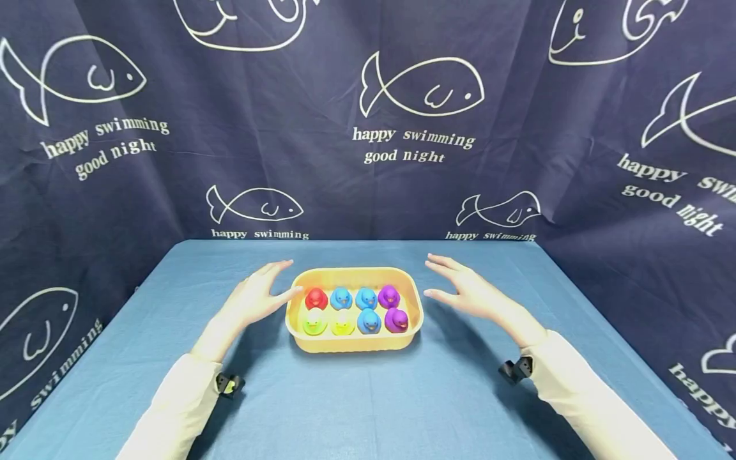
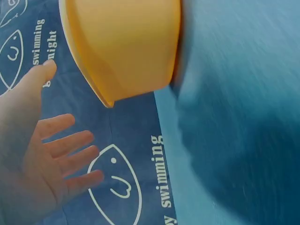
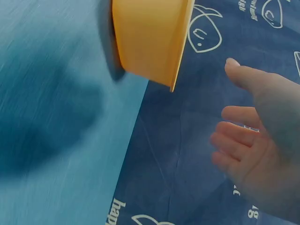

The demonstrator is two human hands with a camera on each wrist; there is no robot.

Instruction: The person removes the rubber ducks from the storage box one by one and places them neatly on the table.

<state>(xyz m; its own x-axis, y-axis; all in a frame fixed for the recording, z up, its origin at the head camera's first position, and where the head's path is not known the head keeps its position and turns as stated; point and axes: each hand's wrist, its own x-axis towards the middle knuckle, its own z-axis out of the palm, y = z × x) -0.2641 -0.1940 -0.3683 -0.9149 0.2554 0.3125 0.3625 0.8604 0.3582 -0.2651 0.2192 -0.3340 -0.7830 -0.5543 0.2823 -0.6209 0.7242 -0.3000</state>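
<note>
Head view: a yellow tray (image 1: 356, 345) sits upright on the blue surface (image 1: 356, 409), between the two hands. It contains eight toy ducks in two rows. Far row, left to right: red duck (image 1: 316, 299), two blue ducks (image 1: 342, 299), purple duck (image 1: 389, 297). Near row: yellow-green duck (image 1: 314, 324), yellow duck (image 1: 342, 326), then one more blue and one more purple. Left hand (image 1: 253, 299): beside the tray's left end, fingers extended, thumb apart and pointing toward the rim; left wrist view shows a gap between thumb and tray. Right hand (image 1: 471, 294): near the right end, clear of the rim, fingers relaxed, thumb apart from them. Behind: navy cloth (image 1: 368, 211) printed with white fish outlines and lettering.
</note>
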